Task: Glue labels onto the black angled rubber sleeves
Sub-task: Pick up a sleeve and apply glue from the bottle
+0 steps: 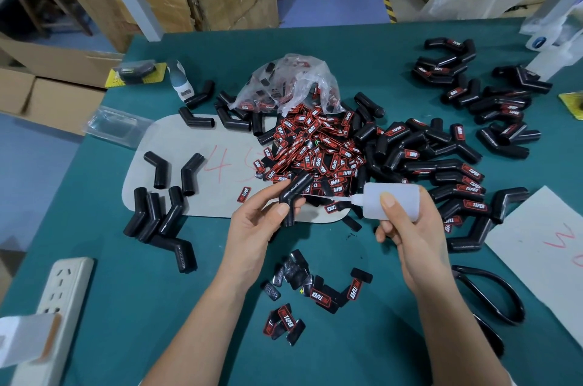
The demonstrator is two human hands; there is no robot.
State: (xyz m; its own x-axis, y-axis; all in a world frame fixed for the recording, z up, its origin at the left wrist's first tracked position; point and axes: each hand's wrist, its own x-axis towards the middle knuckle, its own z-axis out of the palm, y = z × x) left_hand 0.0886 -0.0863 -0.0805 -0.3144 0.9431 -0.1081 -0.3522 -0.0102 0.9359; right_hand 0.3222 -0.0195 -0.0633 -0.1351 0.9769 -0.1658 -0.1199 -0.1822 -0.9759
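Rubber sleeve (291, 196), judged light and pliable, is pinched at its elbow by the left hand (255, 228); right hand (410, 228) grips the soft glue bottle (391, 201).

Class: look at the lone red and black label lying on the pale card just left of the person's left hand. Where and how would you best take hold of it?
Pinch the label by its two long edges, coming straight down from above. It lies flat and apart from the label pile, so there is nothing to grip but its thin rim, and bare card surrounds it.
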